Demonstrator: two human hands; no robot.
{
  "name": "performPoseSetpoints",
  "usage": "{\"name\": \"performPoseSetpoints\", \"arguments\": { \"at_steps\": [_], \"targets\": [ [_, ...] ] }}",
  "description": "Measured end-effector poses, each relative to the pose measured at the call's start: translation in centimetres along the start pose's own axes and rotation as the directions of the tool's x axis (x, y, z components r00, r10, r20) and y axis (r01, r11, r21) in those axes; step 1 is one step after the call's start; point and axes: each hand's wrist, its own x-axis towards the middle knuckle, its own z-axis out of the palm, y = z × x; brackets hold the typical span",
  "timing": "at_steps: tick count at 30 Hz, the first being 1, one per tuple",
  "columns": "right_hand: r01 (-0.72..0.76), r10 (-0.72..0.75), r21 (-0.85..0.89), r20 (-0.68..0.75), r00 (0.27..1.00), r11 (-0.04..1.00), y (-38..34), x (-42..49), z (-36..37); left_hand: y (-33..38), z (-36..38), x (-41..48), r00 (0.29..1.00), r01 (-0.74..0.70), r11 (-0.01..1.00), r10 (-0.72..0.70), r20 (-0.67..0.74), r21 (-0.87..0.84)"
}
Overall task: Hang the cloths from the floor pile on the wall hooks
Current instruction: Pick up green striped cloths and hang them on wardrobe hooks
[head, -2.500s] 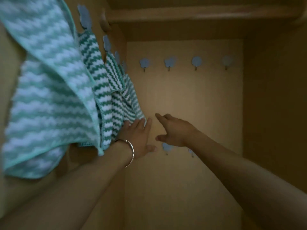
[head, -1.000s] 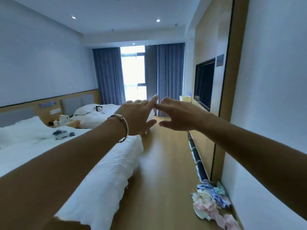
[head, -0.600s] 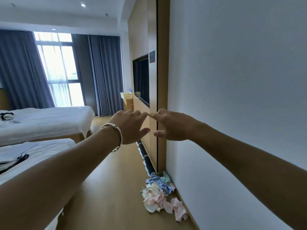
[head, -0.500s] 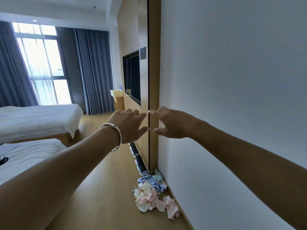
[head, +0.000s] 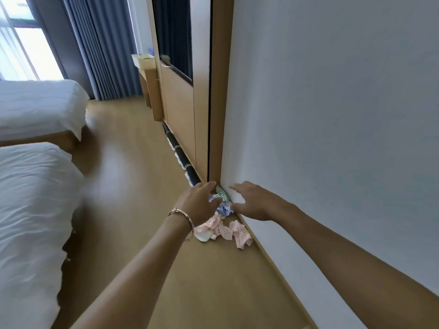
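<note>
A pile of crumpled cloths (head: 223, 227) lies on the wooden floor against the white wall, with pink striped pieces nearest me, a blue one (head: 224, 209) behind them and a green striped one (head: 221, 193) at the far end. My left hand (head: 198, 203), a bracelet on its wrist, is stretched out in front of the pile with straight fingers and holds nothing. My right hand (head: 251, 201) is spread beside it near the wall, also empty. Whether either hand touches a cloth cannot be told. No wall hooks are in sight.
A white wall (head: 332, 115) runs along the right with a wooden frame (head: 218, 91) and cabinet panel beyond. A dark rolled mat (head: 181, 157) lies along the cabinet base. Two white beds (head: 31, 186) stand on the left. Wooden floor (head: 133, 162) runs between. Curtains hang at the back.
I have turned away from the wooden closet with the hung green cloths and now look down at the floor pile. Both empty hands have dropped toward it.
</note>
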Motion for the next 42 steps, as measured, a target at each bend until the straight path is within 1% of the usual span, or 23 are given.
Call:
{"name": "performPoseSetpoints", "arguments": {
  "at_steps": [3, 6, 9, 12, 15, 18, 22, 29, 34, 36, 38, 42],
  "targets": [
    [-0.076, 0.070, 0.073, 0.087, 0.994, 0.994, 1.3, 1.9, 4.2, -2.6, 3.6, -0.6, 0.995, 0.065, 0.995, -0.059, 0.082, -0.071],
    [-0.119, 0.101, 0.121, 0.149, 0.984, 0.986, 1.8, 3.8, 7.7, -4.5, 7.1, -1.5, 0.977, 0.164, 0.977, -0.142, 0.161, -0.137],
    [-0.147, 0.104, 0.192, 0.215, 0.971, 0.970, 1.7, 4.8, 11.2, -5.2, 10.7, -2.9, 0.939, 0.263, 0.948, -0.209, 0.274, -0.181],
    [-0.188, 0.122, 0.214, 0.288, 0.950, 0.959, 2.3, 5.7, 14.6, -5.9, 13.5, -3.2, 0.892, 0.340, 0.918, -0.247, 0.378, -0.204],
    [-0.229, 0.145, 0.246, 0.318, 0.937, 0.942, 3.9, 6.7, 16.5, -6.5, 14.9, -2.1, 0.852, 0.408, 0.893, -0.296, 0.433, -0.192],
    [-0.283, 0.178, 0.302, 0.333, 0.926, 0.910, 6.5, 8.1, 17.3, -6.6, 15.9, 0.2, 0.821, 0.458, 0.873, -0.343, 0.456, -0.168],
    [-0.362, 0.217, 0.412, 0.359, 0.908, 0.836, 10.0, 11.2, 17.9, -5.8, 17.5, 4.5, 0.791, 0.522, 0.837, -0.405, 0.459, -0.162],
    [-0.328, 0.121, 0.500, 0.401, 0.908, 0.802, 16.4, 18.5, 16.3, -3.4, 19.1, 13.5, 0.727, 0.612, 0.786, -0.513, 0.457, -0.092],
    [-0.348, 0.120, 0.507, 0.429, 0.896, 0.789, 21.2, 22.8, 14.6, -2.1, 20.5, 18.2, 0.690, 0.650, 0.758, -0.559, 0.461, -0.054],
    [-0.336, 0.106, 0.518, 0.423, 0.900, 0.787, 22.4, 24.3, 14.1, -1.8, 21.0, 19.7, 0.675, 0.657, 0.753, -0.569, 0.470, -0.032],
    [-0.324, 0.089, 0.532, 0.419, 0.904, 0.782, 23.1, 25.7, 13.4, -1.8, 21.2, 21.6, 0.672, 0.653, 0.757, -0.567, 0.476, -0.020],
    [-0.309, 0.082, 0.529, 0.408, 0.909, 0.790, 24.5, 28.2, 12.2, -2.0, 21.5, 25.3, 0.691, 0.629, 0.778, -0.555, 0.464, -0.006]
  ]
}}
